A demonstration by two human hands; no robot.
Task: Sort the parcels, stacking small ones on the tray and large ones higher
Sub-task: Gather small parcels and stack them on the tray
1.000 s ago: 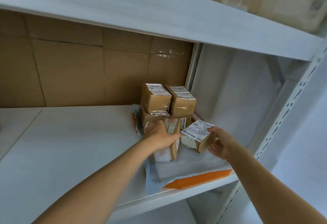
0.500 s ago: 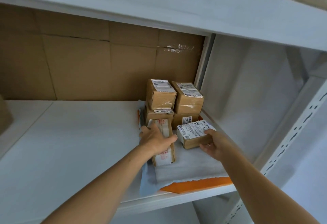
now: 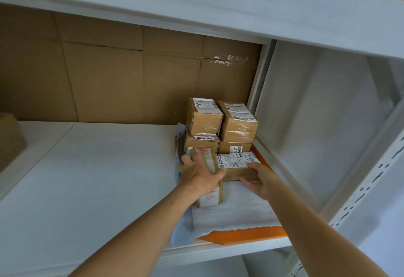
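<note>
An orange tray (image 3: pixel 247 234) lined with white foam sheet sits at the right end of the middle shelf. Several small brown parcels with white labels are stacked at its back in two columns (image 3: pixel 220 123). My left hand (image 3: pixel 200 175) presses on a long parcel (image 3: pixel 209 196) lying on the foam. My right hand (image 3: pixel 260 179) grips the near edge of a small labelled parcel (image 3: pixel 237 164), which rests flat beside the long one, in front of the right column.
A white shelf board (image 3: pixel 87 178) stretches to the left of the tray. A brown box corner (image 3: pixel 9 136) shows at the far left. Cardboard lines the back wall (image 3: pixel 122 75). An upper shelf (image 3: pixel 196 3) hangs overhead; a perforated upright (image 3: pixel 358 193) stands at right.
My right hand has lowered the small labelled parcel from a tilted, lifted pose onto the foam and pushed it back against the stack. My left hand stayed on the long parcel.
</note>
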